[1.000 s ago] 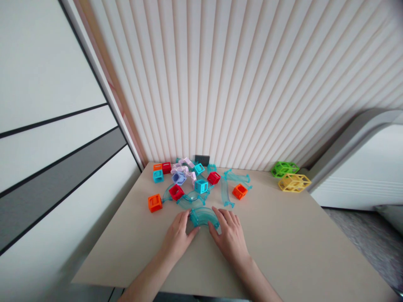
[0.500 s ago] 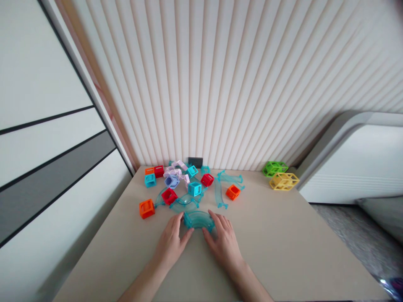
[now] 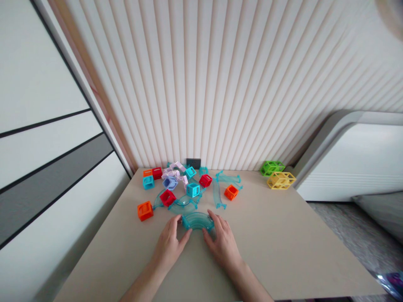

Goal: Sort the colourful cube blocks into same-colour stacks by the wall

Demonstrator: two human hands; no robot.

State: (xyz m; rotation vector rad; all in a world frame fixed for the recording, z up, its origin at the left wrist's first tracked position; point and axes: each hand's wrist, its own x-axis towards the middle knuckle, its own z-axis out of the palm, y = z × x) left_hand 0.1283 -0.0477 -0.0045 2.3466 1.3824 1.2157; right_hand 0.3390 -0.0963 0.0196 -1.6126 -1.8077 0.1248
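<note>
On the beige worktop (image 3: pixel 283 247), a curved teal track (image 3: pixel 197 220) lies crosswise between left hand (image 3: pixel 167 242) and right hand (image 3: pixel 224 243), fingers (image 3: pixel 215 218) clamped on both ends.

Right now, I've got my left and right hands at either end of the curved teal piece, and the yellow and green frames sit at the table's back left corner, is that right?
Not quite: the head view shows the yellow frame and green frame at the table's back right corner. Your left hand and right hand are at either end of the curved teal piece.
</note>
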